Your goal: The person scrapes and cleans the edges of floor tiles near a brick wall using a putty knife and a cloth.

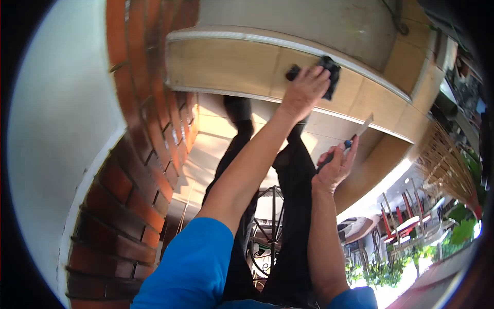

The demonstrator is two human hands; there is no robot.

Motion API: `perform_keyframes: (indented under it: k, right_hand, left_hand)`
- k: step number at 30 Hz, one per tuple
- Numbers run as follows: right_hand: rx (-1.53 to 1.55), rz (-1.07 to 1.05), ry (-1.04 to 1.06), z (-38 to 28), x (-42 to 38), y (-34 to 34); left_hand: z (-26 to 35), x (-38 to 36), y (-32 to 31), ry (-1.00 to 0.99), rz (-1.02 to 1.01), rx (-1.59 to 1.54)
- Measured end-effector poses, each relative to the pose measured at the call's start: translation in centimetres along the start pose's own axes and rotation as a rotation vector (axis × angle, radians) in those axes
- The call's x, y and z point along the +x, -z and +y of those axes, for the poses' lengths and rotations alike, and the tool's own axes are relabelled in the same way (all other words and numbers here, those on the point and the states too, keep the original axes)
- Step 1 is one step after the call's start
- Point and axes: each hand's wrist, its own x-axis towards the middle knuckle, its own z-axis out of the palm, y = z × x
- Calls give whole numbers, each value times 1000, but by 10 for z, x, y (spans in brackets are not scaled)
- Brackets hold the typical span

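My left hand presses a crumpled black cloth onto a beige tiled ledge edged with pale ribbed trim. Its fingers are bent over the cloth, slightly smeared by motion. Lower and to the right, my right hand is wrapped around a utility knife with a dark handle. The knife's long thin blade points up toward the front trim of the ledge, away from my palm.
A red brick wall curves along the left, beside a white wall. Below the ledge are floor tiles and my legs in black trousers. A bundle of dry twigs, chairs and green plants stand at the right.
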Motion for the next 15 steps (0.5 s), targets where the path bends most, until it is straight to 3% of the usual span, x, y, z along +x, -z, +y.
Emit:
perform_keyframes:
  k: [1,4,8,12,14,15]
  right_hand:
    - [-2,-5,-9,0,-1,-3]
    - [10,-49,9,-4,-6,-15]
    - [-13,-194,84,7,-7,-20]
    - [-36,-271,63,8,-15,-31]
    - [-106,-320,100,11,-20,-30]
    - [-142,-344,115,12,-22,-30]
  left_hand:
    - [-22,-11,18,82,84,35]
    - [-106,-45,86,201,87,414]
    - [-194,-45,162,475,244,385]
    - [-164,-110,155,710,350,388]
    - [-111,-165,132,963,387,418]
    - [-79,-165,138,1220,358,126]
